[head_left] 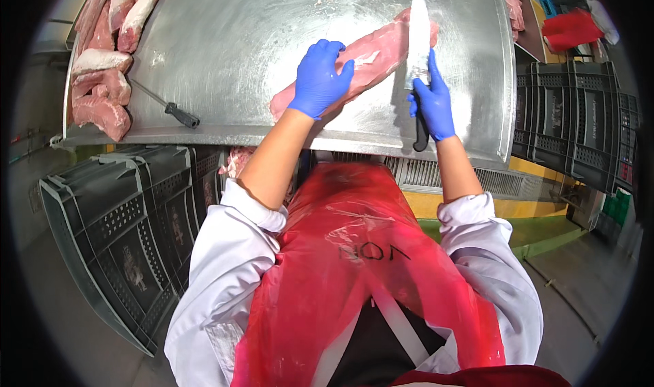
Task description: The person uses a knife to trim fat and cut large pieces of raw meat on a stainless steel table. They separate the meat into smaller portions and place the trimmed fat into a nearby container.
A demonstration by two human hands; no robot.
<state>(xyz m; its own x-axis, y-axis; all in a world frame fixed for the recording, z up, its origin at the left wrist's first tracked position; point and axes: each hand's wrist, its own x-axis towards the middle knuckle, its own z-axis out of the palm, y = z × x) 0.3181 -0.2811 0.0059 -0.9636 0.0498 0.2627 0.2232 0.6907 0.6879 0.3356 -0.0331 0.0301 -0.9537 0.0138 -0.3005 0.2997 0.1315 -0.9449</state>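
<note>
A long, pale pink pork loin [375,58] lies slantwise on the metal table [225,53]. Over its near left part rests my left hand [319,80], blue-gloved, with fingers curled at the far edge and thumb on top. My right hand [434,104], also gloved in blue, is closed round the black handle of a knife [419,36], its index finger stretched along the blade. The broad, bright blade points away from me and passes over the loin's far right end; whether it touches the meat I cannot tell.
A sharpening steel [178,113] with a black handle lies at the table's left, beside several meat pieces [102,94]. Dark plastic crates stand below left [129,230] and at the right [572,121]. More meat [512,9] sits beyond the table's right edge, near a red cloth-like item [571,30].
</note>
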